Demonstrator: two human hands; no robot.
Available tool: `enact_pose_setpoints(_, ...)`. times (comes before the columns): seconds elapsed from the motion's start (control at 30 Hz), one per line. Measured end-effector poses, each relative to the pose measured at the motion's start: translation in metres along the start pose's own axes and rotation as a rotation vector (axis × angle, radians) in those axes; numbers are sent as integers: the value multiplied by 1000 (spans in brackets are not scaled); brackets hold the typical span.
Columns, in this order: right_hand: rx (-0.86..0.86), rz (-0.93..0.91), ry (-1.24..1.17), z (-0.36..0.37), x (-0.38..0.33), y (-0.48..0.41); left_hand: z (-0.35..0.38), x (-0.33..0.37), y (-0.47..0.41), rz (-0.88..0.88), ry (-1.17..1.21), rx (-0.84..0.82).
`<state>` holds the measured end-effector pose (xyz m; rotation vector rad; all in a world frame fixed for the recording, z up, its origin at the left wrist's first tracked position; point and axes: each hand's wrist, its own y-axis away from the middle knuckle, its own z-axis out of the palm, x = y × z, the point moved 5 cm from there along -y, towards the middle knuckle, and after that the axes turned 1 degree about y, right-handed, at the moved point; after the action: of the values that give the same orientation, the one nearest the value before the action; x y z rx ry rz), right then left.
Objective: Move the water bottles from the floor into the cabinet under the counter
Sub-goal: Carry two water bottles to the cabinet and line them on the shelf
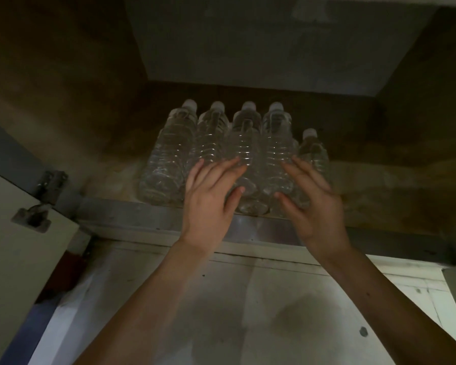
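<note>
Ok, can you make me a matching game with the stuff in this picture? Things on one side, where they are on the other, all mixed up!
Things:
1. left hand
2. right hand
3. door hinge
4. small bottle

Places:
A. at the right end of the bottles, its cap lower than the others
B. on the cabinet door at the far left
C. fingers spread on a bottle in the middle of the row
D. fingers on the bottles nearer the right end

Pairs: 1-C, 2-D, 3-B, 4-A
</note>
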<state>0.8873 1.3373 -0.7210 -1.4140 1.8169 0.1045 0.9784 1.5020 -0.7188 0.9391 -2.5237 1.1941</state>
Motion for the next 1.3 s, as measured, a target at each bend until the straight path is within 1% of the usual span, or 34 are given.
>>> enact_pose_setpoints(0.1, -8, 35, 26, 2, -1, -4, -1, -1, -1, -2, 3, 15)
enact_pose_setpoints(0.23, 41, -3, 52, -2, -4, -7, -1, 0, -1, 1, 10, 31)
enact_pose_setpoints(0.43, 19, -10, 66, -3, -5, -6, -2, 0, -1, 11, 14, 51)
enact_pose_setpoints(0.87, 20, -16, 73, -4, -8, 0, 0, 0, -1, -10, 14, 26)
enact_pose_setpoints(1.1, -11, 30, 56, -2, -11, 0, -5, 0, -2, -22, 43, -12)
enact_pose_setpoints(1.2, 38, -49, 94, -2, -21, -2, -14, -3, -2, -49, 87, -8)
enact_pose_setpoints(1.3, 70, -149, 102, 5, -35, -5, -25, -10, -2, -69, 59, 14)
